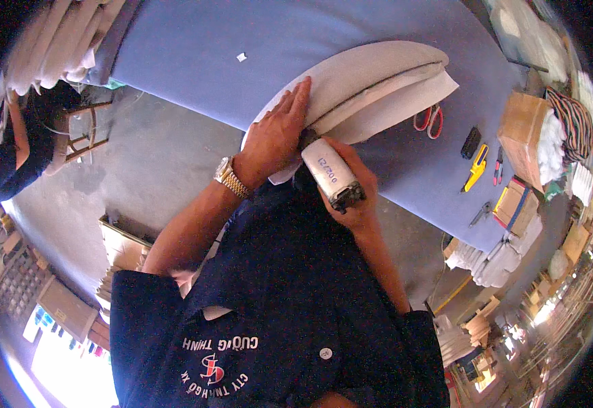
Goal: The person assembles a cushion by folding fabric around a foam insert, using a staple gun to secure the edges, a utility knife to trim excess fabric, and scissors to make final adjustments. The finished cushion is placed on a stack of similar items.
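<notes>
A curved upholstered panel (351,76) in pale grey fabric lies at the table's near edge, with a loose fabric flap along its inner side. My left hand (277,136) rests on its left part with the fingers stretched out and lying flat; a gold watch is on that wrist. In my right hand (363,182) is a staple gun (328,168) with a whitish body and a dark end. The gun's nose is at the panel's near edge, partly hidden beside my left hand. Some of the cloth hangs below the left hand.
On the blue table (188,61), red-handled scissors (434,124), a black block (470,143) and a yellow utility knife (475,168) lie to the right. A cardboard box (521,139) with white stuffing stands beyond them. Another person (28,139) is at the far left, near a wooden stool (91,132).
</notes>
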Demonstrator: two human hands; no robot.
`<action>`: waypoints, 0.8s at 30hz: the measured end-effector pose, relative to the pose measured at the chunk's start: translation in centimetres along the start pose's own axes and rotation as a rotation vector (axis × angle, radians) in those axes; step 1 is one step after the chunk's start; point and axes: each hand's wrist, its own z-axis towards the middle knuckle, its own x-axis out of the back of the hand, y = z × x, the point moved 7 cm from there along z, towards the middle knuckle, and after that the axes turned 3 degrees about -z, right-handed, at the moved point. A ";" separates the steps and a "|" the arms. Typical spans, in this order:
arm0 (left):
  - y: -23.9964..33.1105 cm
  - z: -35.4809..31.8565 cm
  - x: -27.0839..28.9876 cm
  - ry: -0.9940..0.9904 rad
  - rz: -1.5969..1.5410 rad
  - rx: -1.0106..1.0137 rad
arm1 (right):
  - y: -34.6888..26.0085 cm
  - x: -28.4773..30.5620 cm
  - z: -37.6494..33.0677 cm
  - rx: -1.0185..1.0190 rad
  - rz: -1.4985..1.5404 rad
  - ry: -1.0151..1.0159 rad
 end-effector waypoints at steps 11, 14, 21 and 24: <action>5.6 -5.0 10.8 0.014 -0.491 -0.239 | 0.8 0.2 -0.3 -0.030 0.043 -0.001; 9.4 -9.9 16.8 0.055 -1.009 -0.692 | 0.8 0.2 -0.2 0.001 0.043 0.012; 19.7 -13.4 22.1 0.129 -1.347 -1.546 | -0.1 0.2 0.3 0.034 0.026 0.003; 19.9 -13.4 20.9 0.353 -1.467 -1.307 | 0.3 0.3 0.3 0.065 0.037 0.017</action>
